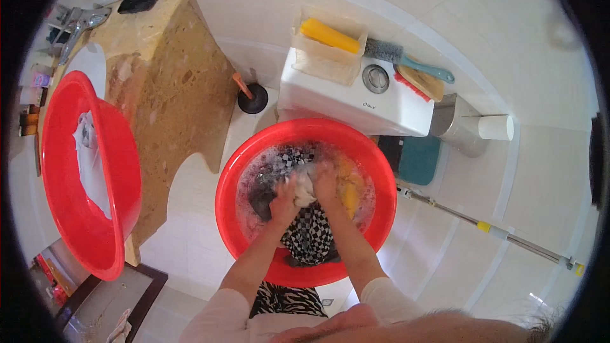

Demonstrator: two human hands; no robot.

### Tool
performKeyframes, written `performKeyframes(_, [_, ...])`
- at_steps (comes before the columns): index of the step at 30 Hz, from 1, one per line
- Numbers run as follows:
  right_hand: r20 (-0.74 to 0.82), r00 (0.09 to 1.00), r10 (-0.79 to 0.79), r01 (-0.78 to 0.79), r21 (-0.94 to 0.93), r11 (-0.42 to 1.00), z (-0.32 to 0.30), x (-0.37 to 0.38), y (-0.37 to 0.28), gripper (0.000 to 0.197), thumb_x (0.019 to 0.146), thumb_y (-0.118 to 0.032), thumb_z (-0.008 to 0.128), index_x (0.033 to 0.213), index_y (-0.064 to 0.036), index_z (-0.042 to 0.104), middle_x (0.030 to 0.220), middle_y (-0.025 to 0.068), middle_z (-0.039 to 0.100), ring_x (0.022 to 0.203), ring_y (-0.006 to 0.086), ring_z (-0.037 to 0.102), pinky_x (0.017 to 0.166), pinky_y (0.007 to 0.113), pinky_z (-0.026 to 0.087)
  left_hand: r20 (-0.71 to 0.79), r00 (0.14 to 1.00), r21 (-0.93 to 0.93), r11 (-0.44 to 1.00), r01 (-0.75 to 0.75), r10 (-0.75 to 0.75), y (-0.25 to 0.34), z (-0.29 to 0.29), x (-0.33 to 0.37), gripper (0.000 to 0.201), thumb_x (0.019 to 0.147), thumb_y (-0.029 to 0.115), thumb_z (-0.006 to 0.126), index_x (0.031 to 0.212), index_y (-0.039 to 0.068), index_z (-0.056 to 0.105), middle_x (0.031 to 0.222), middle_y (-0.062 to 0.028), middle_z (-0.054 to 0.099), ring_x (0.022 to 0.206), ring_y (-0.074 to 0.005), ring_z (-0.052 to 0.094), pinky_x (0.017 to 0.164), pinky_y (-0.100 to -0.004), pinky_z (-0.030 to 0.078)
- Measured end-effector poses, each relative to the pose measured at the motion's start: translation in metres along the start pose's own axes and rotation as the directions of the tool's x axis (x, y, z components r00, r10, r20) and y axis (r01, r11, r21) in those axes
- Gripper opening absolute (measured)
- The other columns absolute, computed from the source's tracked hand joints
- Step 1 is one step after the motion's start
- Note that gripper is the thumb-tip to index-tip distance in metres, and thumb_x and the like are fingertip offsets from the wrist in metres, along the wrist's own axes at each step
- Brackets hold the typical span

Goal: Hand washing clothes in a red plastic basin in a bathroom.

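Red side basin: stood against the stone-patterned counter at far left, with a white bundle inside.
Wash basin: sat below the person, also red, holding sudsy water and soaked fabrics.
Dark cloth: lay in the suds at the basin's left, partly under water.
Left hand: reached in with fingers partly bent against the pale cloth; motion blur made it impossible to tell how firmly they closed.
Pale cloth: was bunched between the two hands near the basin's middle. It looked soft and limp, likely slippery with soap and heavier for the water; a gathered fold on each side would probably give the surest hold.
Checked cloth: bulged from the water on the near side, below the hands, black and white. Its wet bulk would likely sag, so two hands well under it seemed wiser than a pinch at one edge.
Right hand: met the pale cloth from the other side, its fingers too blurred to tell whether they gripped or merely pressed.
Yellow cloth: floated or lay among the foam just right of that hand.
White cistern: stood beyond the basin, brushes on top.
Metal pole: slanted across at far right.
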State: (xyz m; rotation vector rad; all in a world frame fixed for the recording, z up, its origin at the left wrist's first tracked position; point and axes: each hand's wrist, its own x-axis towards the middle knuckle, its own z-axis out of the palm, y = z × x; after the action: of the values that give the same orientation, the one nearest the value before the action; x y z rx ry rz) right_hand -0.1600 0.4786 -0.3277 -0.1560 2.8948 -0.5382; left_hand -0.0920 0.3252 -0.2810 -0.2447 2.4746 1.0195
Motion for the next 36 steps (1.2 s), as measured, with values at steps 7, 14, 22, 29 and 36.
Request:
performKeyframes(7, [-0.165,0.978,-0.130,0.167,0.233,0.958,-0.009,-0.073,-0.087,0.021,0.067,-0.013,0.070,0.087,-0.0114,0.064,0.095,0.0140,0.057,0.091,0.0351,0.054,0.078,0.045,0.045,0.011,0.998,-0.166,0.984,0.065,-0.064,-0.098,0.077,0.050,0.059,0.081,0.034,0.060,0.131,0.007,0.042,0.119,-0.0213,0.053,0.094,-0.0436,0.060,0.081,-0.0482,0.048])
performKeyframes(14, [0.071,0.989,0.132,-0.135,0.032,0.990,0.035,0.006,-0.068,0.020,0.075,-0.025,0.063,0.081,-0.0062,0.067,0.088,0.0147,0.064,0.082,0.0335,0.062,0.071,0.045,0.049,0.042,0.999,-0.113,0.994,0.000,0.004,-0.093,0.083,0.065,0.041,0.086,0.036,0.054,0.115,0.008,0.057,0.105,-0.0220,0.061,0.096,-0.0389,0.060,0.080,-0.0480,0.047])
performKeyframes(22, [0.480,0.877,-0.018,0.111,-0.166,0.980,-0.013,0.087,-0.029,0.040,0.081,-0.027,0.051,0.115,-0.0093,0.060,0.110,0.0192,0.062,0.104,0.0390,0.058,0.091,0.051,0.045,0.042,0.991,-0.125,0.983,0.133,-0.128,0.004,-0.002,0.011,0.043,0.087,0.035,0.056,0.116,0.003,0.056,0.113,-0.0209,0.059,0.097,-0.0383,0.060,0.081,-0.0438,0.047])
performKeyframes(29, [-0.146,0.948,-0.284,0.309,0.204,0.929,-0.137,0.009,-0.060,0.048,0.084,-0.028,0.061,0.126,-0.0083,0.049,0.115,0.0200,0.057,0.110,0.0409,0.052,0.096,0.047,0.041,0.206,0.844,-0.876,0.292,0.385,-0.495,0.026,-0.074,-0.065,0.043,0.085,0.021,0.067,0.121,0.005,0.051,0.108,-0.0137,0.062,0.096,-0.0254,0.063,0.079,-0.0372,0.051])
performKeyframes(36, [0.733,0.679,0.032,-0.700,0.660,-0.275,-0.106,-0.103,-0.047,0.025,0.091,-0.025,0.059,0.110,-0.0087,0.056,0.103,0.0044,0.060,0.089,0.0138,0.059,0.071,0.028,0.047,0.357,0.911,-0.928,0.031,0.370,-0.205,0.101,-0.121,-0.098,0.047,0.080,0.008,0.071,0.123,0.005,0.050,0.110,-0.0082,0.061,0.096,-0.0217,0.062,0.081,-0.0333,0.051])
